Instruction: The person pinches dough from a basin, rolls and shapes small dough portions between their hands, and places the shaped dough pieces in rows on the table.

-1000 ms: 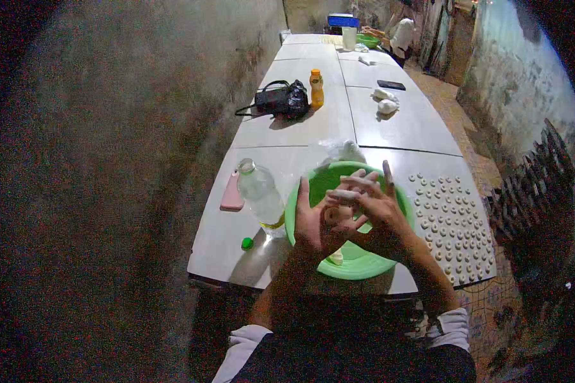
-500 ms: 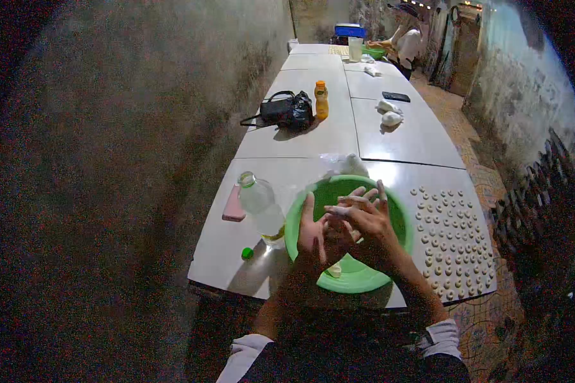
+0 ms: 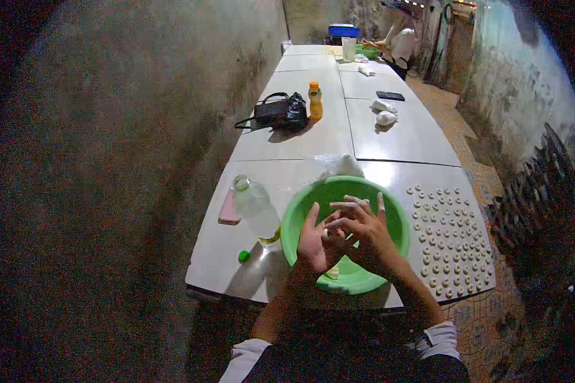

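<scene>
Over the green basin (image 3: 290, 220) my hands meet. The palm of my left hand (image 3: 314, 246) is turned up, its thumb raised, and it supports a small pale piece of dough (image 3: 326, 233). My right hand (image 3: 367, 233) reaches across it with fingers spread, floury at the tips; its thumb side is close to the dough, and I cannot tell whether it touches. A larger dough lump (image 3: 333, 272) lies in the near part of the basin. On the right, rows of small dough rings (image 3: 450, 246) cover the table corner.
Left of the basin stand a clear bottle (image 3: 257, 207), a green cap (image 3: 243, 256) and a pink phone (image 3: 229, 209). Behind it lies a plastic bag (image 3: 338, 166). Farther off are a black bag (image 3: 281, 113), an orange bottle (image 3: 315, 102), white bundles (image 3: 385, 115) and a person (image 3: 402, 45).
My hands have shifted slightly against each other, and the small dough piece now shows between them. The view has moved a little.
</scene>
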Demonstrator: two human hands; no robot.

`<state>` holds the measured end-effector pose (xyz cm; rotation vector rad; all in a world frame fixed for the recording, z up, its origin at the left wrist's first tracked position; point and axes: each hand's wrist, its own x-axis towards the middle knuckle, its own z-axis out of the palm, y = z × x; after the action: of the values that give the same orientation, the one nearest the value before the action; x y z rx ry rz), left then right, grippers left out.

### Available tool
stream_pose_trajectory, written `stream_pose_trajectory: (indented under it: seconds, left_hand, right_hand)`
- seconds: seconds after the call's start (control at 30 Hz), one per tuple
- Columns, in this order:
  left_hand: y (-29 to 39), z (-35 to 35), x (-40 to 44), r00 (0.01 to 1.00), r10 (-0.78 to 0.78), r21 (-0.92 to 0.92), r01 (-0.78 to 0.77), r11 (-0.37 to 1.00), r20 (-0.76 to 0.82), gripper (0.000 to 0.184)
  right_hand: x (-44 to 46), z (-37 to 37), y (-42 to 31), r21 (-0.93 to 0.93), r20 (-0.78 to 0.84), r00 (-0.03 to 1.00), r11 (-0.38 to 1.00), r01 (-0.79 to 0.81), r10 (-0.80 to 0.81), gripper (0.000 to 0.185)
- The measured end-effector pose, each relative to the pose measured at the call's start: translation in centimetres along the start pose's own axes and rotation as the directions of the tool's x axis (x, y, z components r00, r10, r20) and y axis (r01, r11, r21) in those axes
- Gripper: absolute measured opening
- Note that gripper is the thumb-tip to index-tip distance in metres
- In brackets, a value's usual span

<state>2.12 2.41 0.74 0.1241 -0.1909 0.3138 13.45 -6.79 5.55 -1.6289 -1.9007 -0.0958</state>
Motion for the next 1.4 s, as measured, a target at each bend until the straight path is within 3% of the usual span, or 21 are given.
stream_pose_trajectory:
  seconds: [0.13,0.23,0.3,0.37,0.47,0.5,0.6,0.67,0.77,0.8,1.03,1.13,1.3,1.4]
  left_hand:
    - [-0.5,-1.0,0.4,0.996,-0.027,-0.064,0.032,0.997,0.081,0.066]
    - [-1.5,-1.0,1.0,0.951,-0.042,-0.198,0.107,0.974,0.306,0.074]
    - [-1.9,0.6,1.2,0.978,-0.004,-0.275,0.062,0.959,0.207,0.078]
    - [-2.2,1.9,1.4,0.993,0.111,-0.146,-0.105,0.984,0.036,0.083]
    - [-1.7,2.0,1.2,0.987,0.103,-0.092,-0.091,0.992,0.127,0.089]
    - [-1.6,2.1,1.2,0.98,0.096,-0.081,-0.083,0.993,0.172,0.089]
    - [-2.0,3.4,0.8,0.984,0.117,-0.022,-0.115,0.993,0.133,0.092]
    - [-2.1,3.7,0.5,0.985,0.125,0.088,-0.136,0.987,0.123,0.093]
    - [-2.0,4.0,0.3,0.983,0.149,0.162,-0.165,0.973,0.105,0.094]
    - [-2.0,4.3,0.3,0.987,0.146,0.099,-0.152,0.983,0.06,0.094]
    - [-1.1,4.7,-0.5,0.987,0.124,0.083,-0.133,0.988,0.106,0.091]
    - [-1.0,4.0,-0.7,0.993,0.099,-0.014,-0.098,0.995,0.069,0.089]
    - [-0.7,3.9,-0.8,0.992,0.101,-0.089,-0.094,0.992,0.078,0.089]
    - [-0.2,2.8,-1.0,0.98,0.019,-0.276,0.038,0.96,0.198,0.09]
  right_hand:
    - [-0.1,0.0,0.5,0.07,0.013,0.999,0.997,-0.042,0.041,0.018]
    - [-0.3,-0.4,0.4,0.099,-0.014,0.998,0.993,-0.06,0.061,0.022]
    - [-0.8,-0.1,0.1,0.0,-0.056,0.996,0.997,0.075,-0.075,0.026]
    - [-1.5,-0.5,-0.2,0.048,-0.022,0.998,0.997,0.052,-0.051,0.026]
    - [-1.2,-3.3,-1.3,0.249,-0.154,0.987,0.969,-0.014,0.053,0.024]
    - [-1.2,-3.8,-1.5,0.142,-0.167,0.985,0.99,-0.015,0.039,0.022]
    - [-1.5,-4.0,-2.3,0.098,-0.14,0.989,0.995,-0.024,0.038,0.022]
    - [-1.5,-3.5,-2.7,0.064,-0.083,0.992,0.993,0.101,-0.096,0.023]
    - [-1.3,-2.3,-2.9,0.021,-0.067,0.987,0.989,0.146,-0.144,0.023]
    - [-1.3,-1.7,-2.5,-0.002,-0.029,0.984,0.985,0.175,-0.175,0.031]
    - [-0.2,-1.3,-3.1,-0.133,0.024,0.977,0.968,0.214,-0.213,0.036]
    - [0.2,-0.9,-3.4,-0.067,0.004,0.967,0.965,0.253,-0.253,0.012]
    - [0.5,-1.2,-3.6,-0.116,0.004,0.969,0.962,0.246,-0.248,0.011]
    - [0.4,-0.8,-3.2,-0.096,0.027,0.969,0.964,0.247,-0.245,0.015]
